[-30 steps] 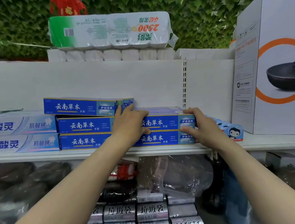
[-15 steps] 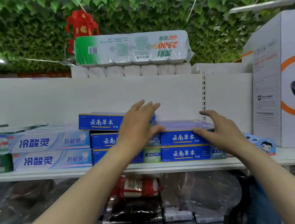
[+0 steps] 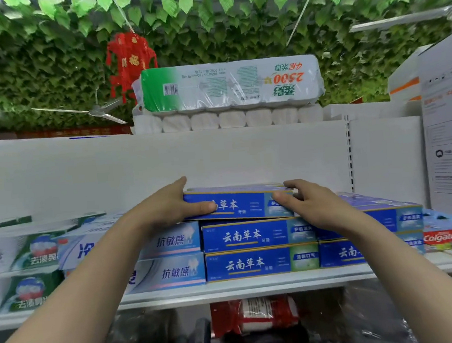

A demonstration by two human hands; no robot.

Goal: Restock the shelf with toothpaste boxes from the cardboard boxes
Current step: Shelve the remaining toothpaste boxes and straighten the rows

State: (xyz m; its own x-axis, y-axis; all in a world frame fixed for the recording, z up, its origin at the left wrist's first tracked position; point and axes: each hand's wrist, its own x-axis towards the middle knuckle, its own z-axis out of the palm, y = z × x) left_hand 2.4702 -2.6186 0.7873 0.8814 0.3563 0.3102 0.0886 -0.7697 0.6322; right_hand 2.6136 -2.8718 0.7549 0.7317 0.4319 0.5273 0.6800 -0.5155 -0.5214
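Two hands on one blue toothpaste box [image 3: 238, 205], up on top of the middle stack [image 3: 251, 235]. Round the near-left end, the left hand [image 3: 168, 205]: thumb laid across the printed front, fingers [image 3: 179, 184] curled over the top toward the back panel. On the other end, the right hand [image 3: 314, 205], pinching the same way, thumb on the front, fingertips up on the lid. Firm hold at both ends, nothing slack.

Now the bit that matters: long axis running left to right, along the edge of the shelf [image 3: 255, 288], same heading as the boxes underneath. Resting on them or a hair above, hard to call from here. Not quite square, though. Shifted a little left of the box below, bottom edge sloping slightly down to the right. Held dead ahead between the two palms, neither hand nearer than the other.

Looks like the settling step of one placement. Probably calling for a small nudge to the right and a level push back toward the white panel, both ends together, to bring the fronts flush. Just to the right, a lower stack [image 3: 379, 213] of the same blue; to the left, white boxes [image 3: 171, 240]. No cardboard carton in view.
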